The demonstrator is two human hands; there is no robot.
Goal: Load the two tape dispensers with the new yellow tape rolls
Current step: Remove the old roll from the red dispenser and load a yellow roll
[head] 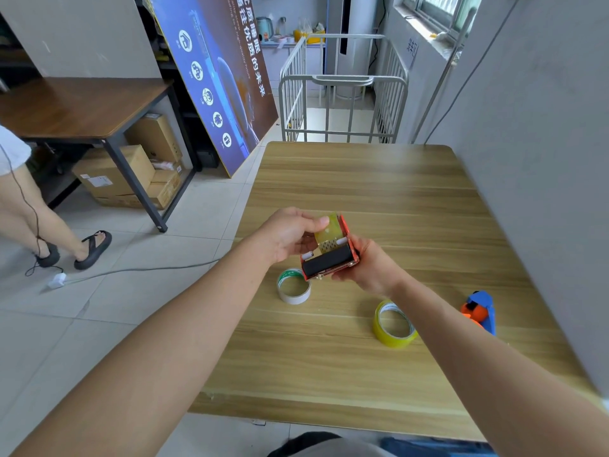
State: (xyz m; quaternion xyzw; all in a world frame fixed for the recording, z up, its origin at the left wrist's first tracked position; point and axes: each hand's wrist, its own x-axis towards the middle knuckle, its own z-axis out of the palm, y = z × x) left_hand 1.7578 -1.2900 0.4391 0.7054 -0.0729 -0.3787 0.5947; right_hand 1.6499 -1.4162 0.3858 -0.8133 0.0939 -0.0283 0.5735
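Note:
A red tape dispenser [329, 260] with a black roller is held above the wooden table [362, 179]. My right hand [370, 263] grips its right side from below. My left hand [290, 234] pinches a strip of yellow tape [328, 230] that runs up from the dispenser's top. A full yellow tape roll [393, 323] lies flat on the table near my right forearm. The second dispenser [481, 311], blue and orange, lies at the table's right edge by the wall.
An empty white cardboard core [294, 286] with green print lies on the table under the red dispenser. A grey wall borders the table's right side. To the left, a person's legs stand on the tiled floor near a cable and a brown desk.

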